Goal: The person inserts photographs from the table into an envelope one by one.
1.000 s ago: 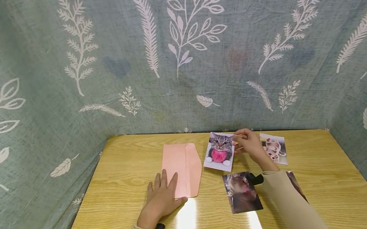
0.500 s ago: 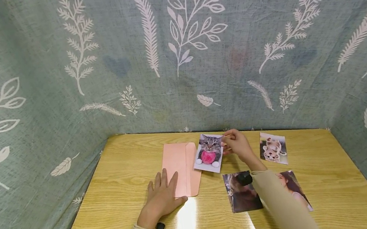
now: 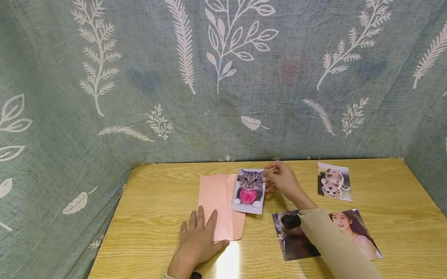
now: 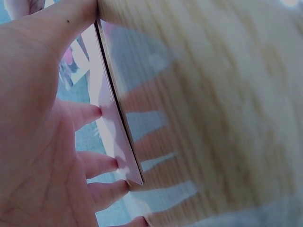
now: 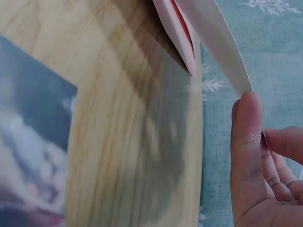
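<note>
A pink envelope lies on the wooden table, its flap side to the right. My left hand rests at its lower left with fingers spread, fingertips on the paper. Between thumb and fingers my right hand pinches the right edge of a cat photo, a grey tabby with a pink round thing. The photo is tilted and overlaps the envelope's flap in the head view. Seen from the right wrist, the envelope has a gap along its edge, close beside the photo's pale back.
A photo of a small animal lies at the back right. Nearer are a dark photo, partly under the right sleeve, and a photo of a person. A patterned cloth hangs behind the table.
The right hand has moved left with the cat photo, bringing it from beside the envelope to over its flap. The left hand has stayed put.
</note>
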The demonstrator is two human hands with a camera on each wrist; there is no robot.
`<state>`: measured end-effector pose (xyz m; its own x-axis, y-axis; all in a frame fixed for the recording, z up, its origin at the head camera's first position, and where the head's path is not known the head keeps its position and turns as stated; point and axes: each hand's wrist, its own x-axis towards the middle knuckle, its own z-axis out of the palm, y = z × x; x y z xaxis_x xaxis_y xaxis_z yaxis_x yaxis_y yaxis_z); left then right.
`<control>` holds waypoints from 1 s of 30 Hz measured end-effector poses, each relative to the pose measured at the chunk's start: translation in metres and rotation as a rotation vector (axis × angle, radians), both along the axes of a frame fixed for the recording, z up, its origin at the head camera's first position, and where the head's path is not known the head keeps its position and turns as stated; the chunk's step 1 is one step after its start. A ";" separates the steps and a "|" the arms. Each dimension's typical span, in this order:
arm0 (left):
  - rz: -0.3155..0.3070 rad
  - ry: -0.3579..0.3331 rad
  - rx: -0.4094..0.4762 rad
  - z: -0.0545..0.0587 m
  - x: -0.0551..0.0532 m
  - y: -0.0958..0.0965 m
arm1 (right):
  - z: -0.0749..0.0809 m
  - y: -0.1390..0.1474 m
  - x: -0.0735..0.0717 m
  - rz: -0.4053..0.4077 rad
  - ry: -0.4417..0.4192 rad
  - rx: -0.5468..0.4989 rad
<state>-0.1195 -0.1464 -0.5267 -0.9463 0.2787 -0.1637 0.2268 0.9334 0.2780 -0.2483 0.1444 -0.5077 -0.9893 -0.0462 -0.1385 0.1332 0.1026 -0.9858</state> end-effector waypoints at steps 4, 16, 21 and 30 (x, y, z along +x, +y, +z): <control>-0.002 -0.003 -0.007 -0.001 0.000 0.000 | -0.003 -0.005 0.000 0.012 -0.020 0.006; 0.009 -0.004 -0.007 0.000 0.000 0.001 | -0.012 -0.015 0.000 0.045 -0.024 0.002; 0.010 -0.001 -0.009 0.000 0.000 0.000 | -0.014 -0.021 0.001 0.053 -0.037 0.008; 0.009 -0.010 -0.013 -0.001 0.000 0.000 | -0.018 -0.028 0.001 0.054 -0.050 0.039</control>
<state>-0.1195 -0.1463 -0.5281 -0.9472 0.2678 -0.1763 0.2157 0.9391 0.2676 -0.2470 0.1162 -0.5257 -0.9773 -0.0925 -0.1908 0.1758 0.1489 -0.9731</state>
